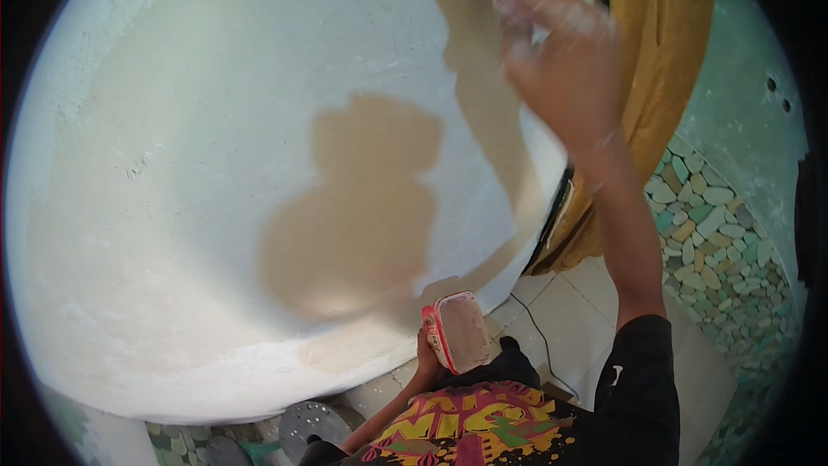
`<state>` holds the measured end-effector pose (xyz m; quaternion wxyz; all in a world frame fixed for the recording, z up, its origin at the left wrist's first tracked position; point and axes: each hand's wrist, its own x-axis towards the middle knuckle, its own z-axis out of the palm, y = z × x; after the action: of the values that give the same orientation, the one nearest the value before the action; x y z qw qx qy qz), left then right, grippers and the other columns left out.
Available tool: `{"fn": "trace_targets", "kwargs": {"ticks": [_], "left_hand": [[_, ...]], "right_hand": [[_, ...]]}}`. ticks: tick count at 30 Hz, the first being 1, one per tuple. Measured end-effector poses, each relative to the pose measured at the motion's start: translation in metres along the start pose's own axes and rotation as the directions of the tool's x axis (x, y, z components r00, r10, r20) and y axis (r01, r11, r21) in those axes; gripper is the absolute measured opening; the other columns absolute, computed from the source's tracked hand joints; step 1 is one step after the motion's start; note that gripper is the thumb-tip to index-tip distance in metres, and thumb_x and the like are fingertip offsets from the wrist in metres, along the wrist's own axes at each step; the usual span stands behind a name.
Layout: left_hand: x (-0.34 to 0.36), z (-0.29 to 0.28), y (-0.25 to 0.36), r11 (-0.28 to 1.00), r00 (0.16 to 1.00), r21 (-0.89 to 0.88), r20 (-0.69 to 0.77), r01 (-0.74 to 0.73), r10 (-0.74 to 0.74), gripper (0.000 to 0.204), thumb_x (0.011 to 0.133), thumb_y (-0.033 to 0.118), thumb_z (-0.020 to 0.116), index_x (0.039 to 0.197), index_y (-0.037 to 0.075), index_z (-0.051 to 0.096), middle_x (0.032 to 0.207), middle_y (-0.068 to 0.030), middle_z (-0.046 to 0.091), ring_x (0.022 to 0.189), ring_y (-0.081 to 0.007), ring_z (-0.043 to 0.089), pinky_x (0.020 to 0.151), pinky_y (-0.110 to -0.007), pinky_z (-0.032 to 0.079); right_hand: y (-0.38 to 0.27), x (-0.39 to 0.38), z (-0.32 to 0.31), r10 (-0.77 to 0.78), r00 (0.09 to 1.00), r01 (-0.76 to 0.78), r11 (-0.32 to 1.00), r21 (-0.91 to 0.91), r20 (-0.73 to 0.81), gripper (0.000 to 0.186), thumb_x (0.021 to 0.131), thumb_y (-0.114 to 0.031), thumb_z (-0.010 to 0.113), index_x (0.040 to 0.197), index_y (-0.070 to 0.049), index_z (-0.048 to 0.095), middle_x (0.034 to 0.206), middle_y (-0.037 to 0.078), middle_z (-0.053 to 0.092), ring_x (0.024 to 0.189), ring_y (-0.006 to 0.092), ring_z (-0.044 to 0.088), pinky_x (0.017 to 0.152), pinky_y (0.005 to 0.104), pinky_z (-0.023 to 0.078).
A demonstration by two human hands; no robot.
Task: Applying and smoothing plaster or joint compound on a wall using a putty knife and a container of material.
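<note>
Left hand [426, 361] grips a small red-edged tub [466, 334] by its side, just in front of the printed shirt [483, 423]. Tub is tilted toward the camera; a pale, flat layer shows inside, probably paste, so supply doesn't look used up. Red rim is smeared.

Metal drum-like thing with holes [315, 427] stands low, near the left forearm. Dark cable [547, 341] runs over the floor tiles [582, 298] to the right of the tub.

Right hand [565, 60] is raised well ahead, at the upper right of the big white curved surface [207, 121]. It's blurred, fingers bent, white smears on them; can't tell if it pinches a thin tool or touches the surface.

White coat covers most of the surface in view. Middle looks fairly even, probably the more finished part, though a big shadow [354, 207] hides detail there. Left side is patchy, with small rough marks [136, 166]; lower band has uneven beige patches. Judged from that: coating well along, smoothing left over. Upper edge runs out of view, so can't tell there.

Farther right: mustard-coloured cloth-like cover [660, 60], then pebble paving [711, 224].
</note>
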<state>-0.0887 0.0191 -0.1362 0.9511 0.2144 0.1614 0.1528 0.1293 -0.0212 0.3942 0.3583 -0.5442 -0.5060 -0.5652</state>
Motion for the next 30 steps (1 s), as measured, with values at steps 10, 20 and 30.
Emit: {"fn": "trace_targets", "kwargs": {"ticks": [10, 20, 30], "left_hand": [[-0.031, 0.093, 0.014, 0.969, 0.982, -0.186, 0.072, -0.161, 0.177, 0.082, 0.1, 0.068, 0.033, 0.157, 0.01, 0.038, 0.153, -0.0184, 0.049, 0.136, -0.0384, 0.053, 0.112, -0.055, 0.044], [-0.011, 0.127, -0.021, 0.886, 0.871, -0.055, -0.223, -0.46, 0.438, 0.077, 0.105, 0.063, 0.027, 0.159, 0.008, 0.034, 0.156, -0.0185, 0.046, 0.141, -0.0374, 0.049, 0.119, -0.052, 0.038], [0.01, 0.125, -0.044, 0.895, 0.851, 0.063, -0.286, -0.443, 0.441, 0.074, 0.105, 0.061, 0.025, 0.155, 0.008, 0.039, 0.147, -0.0163, 0.054, 0.134, -0.0333, 0.055, 0.114, -0.049, 0.044]], "right_hand": [[-0.073, -0.149, -0.066, 0.22, 0.484, -0.873, 0.187, 0.45, 0.847, 0.021, 0.091, 0.003, 0.068, 0.111, -0.001, 0.064, 0.101, 0.007, 0.067, 0.095, 0.0158, 0.069, 0.08, 0.0295, 0.057], [-0.064, -0.324, -0.07, 0.358, 0.012, -0.994, -0.095, 0.05, 0.934, 0.022, 0.09, -0.003, 0.074, 0.106, -0.002, 0.06, 0.091, 0.003, 0.067, 0.083, 0.0098, 0.062, 0.077, 0.0286, 0.053], [-0.03, -0.33, -0.062, 0.216, 0.098, -0.977, 0.208, 0.052, 0.972, 0.023, 0.1, -0.021, 0.068, 0.111, -0.001, 0.065, 0.092, 0.011, 0.072, 0.081, 0.0193, 0.069, 0.075, 0.034, 0.053]]}}
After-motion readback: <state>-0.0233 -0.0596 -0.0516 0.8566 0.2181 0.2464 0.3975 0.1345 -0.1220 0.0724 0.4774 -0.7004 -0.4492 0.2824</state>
